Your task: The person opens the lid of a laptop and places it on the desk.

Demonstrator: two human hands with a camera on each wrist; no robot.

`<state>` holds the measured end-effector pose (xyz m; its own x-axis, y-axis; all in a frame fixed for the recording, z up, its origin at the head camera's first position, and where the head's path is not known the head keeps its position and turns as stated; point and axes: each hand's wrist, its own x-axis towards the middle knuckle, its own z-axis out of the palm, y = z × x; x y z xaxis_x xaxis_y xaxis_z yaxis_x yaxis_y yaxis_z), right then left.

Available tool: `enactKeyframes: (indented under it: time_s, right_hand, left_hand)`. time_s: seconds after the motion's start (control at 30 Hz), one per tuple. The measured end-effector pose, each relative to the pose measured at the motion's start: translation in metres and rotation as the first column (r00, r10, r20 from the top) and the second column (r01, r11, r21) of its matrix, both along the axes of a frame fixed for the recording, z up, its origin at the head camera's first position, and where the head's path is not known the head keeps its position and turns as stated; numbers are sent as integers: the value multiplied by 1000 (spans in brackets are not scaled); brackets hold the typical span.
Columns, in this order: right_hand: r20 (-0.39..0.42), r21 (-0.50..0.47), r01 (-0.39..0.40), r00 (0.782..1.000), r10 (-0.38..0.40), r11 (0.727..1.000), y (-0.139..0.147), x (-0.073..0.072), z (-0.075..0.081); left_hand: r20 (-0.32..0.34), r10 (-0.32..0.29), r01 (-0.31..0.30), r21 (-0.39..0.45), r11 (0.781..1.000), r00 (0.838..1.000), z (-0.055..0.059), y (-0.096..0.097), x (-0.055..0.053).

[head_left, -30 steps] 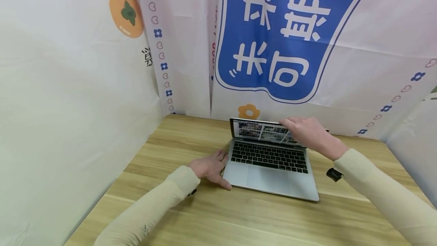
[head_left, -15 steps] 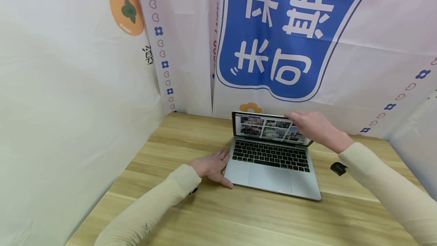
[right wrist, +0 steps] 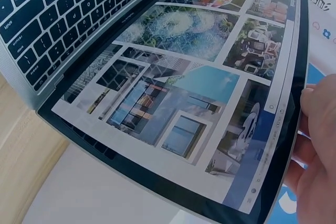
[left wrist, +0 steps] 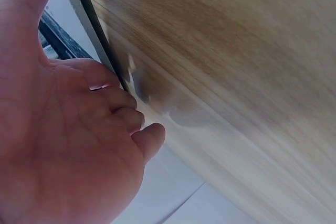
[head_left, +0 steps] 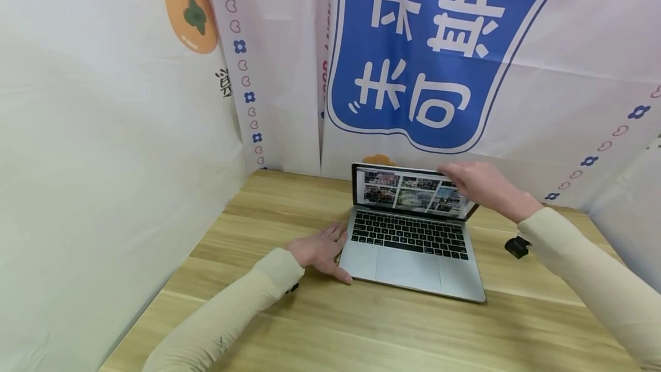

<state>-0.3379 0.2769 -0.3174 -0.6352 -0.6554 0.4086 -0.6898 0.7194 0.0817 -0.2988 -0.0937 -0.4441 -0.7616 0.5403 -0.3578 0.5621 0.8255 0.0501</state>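
Note:
A silver laptop (head_left: pixel 408 268) with black keys stands on the wooden table, its lid (head_left: pixel 413 191) raised and the screen lit with a grid of pictures. My right hand (head_left: pixel 477 182) holds the lid's top edge near the right corner, the thumb on the screen side and the fingers behind in the right wrist view. At the base's left edge rests my left hand (head_left: pixel 320 250), palm down and spread, thumb by the front left corner. In the left wrist view the left fingers (left wrist: pixel 128 116) lie against the laptop's side.
The wooden table (head_left: pixel 289 320) spreads around the laptop. Close behind the lid hangs a white printed cloth (head_left: pixel 289 102) with a large blue sign (head_left: pixel 413 136). Another pale cloth (head_left: pixel 119 148) walls the left side. A black wrist device (head_left: pixel 517 247) hangs under the right sleeve.
The lid has tilted farther back, showing more of the screen. My right hand has moved up and slightly right with its top edge. The left hand has stayed at the base.

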Motion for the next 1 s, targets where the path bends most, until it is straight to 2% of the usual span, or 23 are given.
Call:
enactKeyframes:
  time_s: [0.43, 0.7, 1.0]
  right_hand:
    - [77, -30, 65, 995, -62, 997, 0, -14, 8]
    - [57, -42, 88, 995, -86, 995, 2, -20, 10]
    - [63, -68, 156, 986, -152, 985, 16, -22, 8]
  left_hand:
    - [19, 2, -3, 25, 1000, 1000, 0, -1, 2]
    - [20, 0, 0, 15, 1000, 1000, -1, 1, 1]
    - [14, 10, -11, 7, 1000, 1000, 0, 2, 2]
